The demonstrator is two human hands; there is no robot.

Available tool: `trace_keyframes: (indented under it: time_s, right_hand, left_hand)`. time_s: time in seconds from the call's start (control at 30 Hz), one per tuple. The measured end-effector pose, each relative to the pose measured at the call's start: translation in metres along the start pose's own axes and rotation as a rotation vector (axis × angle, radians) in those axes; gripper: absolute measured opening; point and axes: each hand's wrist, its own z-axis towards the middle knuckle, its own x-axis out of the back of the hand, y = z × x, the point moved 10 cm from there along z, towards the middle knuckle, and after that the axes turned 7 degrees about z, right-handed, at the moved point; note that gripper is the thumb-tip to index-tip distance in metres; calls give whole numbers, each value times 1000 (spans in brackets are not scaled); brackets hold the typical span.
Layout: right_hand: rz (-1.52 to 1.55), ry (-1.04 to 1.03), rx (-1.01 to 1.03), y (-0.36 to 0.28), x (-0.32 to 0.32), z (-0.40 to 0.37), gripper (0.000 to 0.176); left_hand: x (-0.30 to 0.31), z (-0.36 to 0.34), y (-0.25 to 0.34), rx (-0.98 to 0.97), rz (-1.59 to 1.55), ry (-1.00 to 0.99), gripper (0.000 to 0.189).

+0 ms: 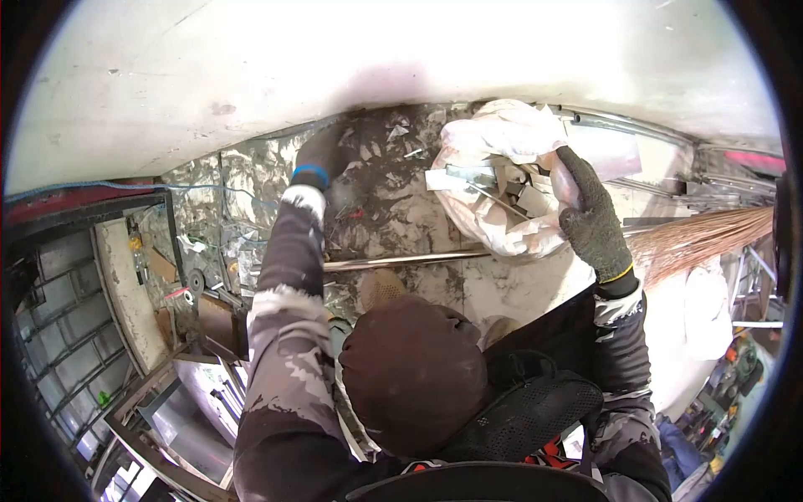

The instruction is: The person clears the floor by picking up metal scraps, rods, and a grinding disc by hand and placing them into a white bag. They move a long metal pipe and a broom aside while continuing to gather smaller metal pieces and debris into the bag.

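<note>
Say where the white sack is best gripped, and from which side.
Grip the sack by the rim of its open mouth, coming from the right, where the right hand seems to hold it. The cloth is slack and holds scraps, so a hold on the rim likely keeps it open.

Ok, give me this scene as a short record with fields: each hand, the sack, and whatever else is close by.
left hand: black glove with blue cuff, down among metal scraps; grip unclear
right hand: grey knit glove, gripping the rim of the white sack
sack contents: metal offcuts
nearby: metal tube lying between sack and person; broom to the right
</note>
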Motion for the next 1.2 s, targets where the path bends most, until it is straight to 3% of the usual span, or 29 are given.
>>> trace_keyframes:
  time_s: [0.03,0.17,0.23,0.3,0.37,0.4,0.47,0.57,0.63,0.7,0.73,0.8,0.83,0.9,0.93,1.1,1.17,1.2]
  right_hand:
    - [13,0,24,0,-1,-1,83]
    - [-6,17,-2,-5,5,-3,82]
    - [9,18,-1,-5,9,-4,82]
    - [12,-4,16,-2,11,-7,83]
    - [26,-1,30,-3,14,-8,83]
    - [30,-9,45,-3,14,-9,83]
    - [60,-9,4,7,14,-9,83]
    - [99,-19,-22,8,9,-4,82]
    - [87,-23,-1,6,8,-2,82]
    - [76,-9,-27,4,10,-1,82]
    - [65,-14,-11,5,10,-2,82]
    - [24,-12,-14,5,12,-6,81]
    - [26,-2,-28,8,15,-9,81]
    - [70,-6,-48,15,15,-15,81]
    - [76,2,-57,17,16,-17,81]
    - [41,10,-28,5,21,-17,82]
    - [42,2,-15,8,19,-15,81]
    - [34,-7,-3,9,18,-14,80]
  left_hand:
    - [-12,11,4,46,173,-190,42]
    - [-42,23,0,51,180,-178,41]
    - [-46,-7,-25,235,23,-131,42]
    - [-38,-49,-23,235,112,-197,41]
    - [-38,-80,-41,85,66,2,38]
    - [-31,-91,-46,111,-130,94,33]
    - [-8,-92,-32,124,-113,115,33]
    - [11,-57,17,71,-19,118,30]
    - [6,-22,64,-169,-33,236,32]
    - [-31,19,88,-241,117,178,36]
    - [-35,30,96,-246,108,183,36]
    - [-70,49,93,-87,359,-37,37]
    - [-80,50,91,-102,361,-46,37]
    - [-57,41,93,-152,186,188,39]
    - [-69,46,85,-106,126,23,47]
    - [-55,29,59,-148,20,69,46]
    - [-57,12,5,142,-464,-11,41]
    - [-43,-11,-2,186,-617,80,39]
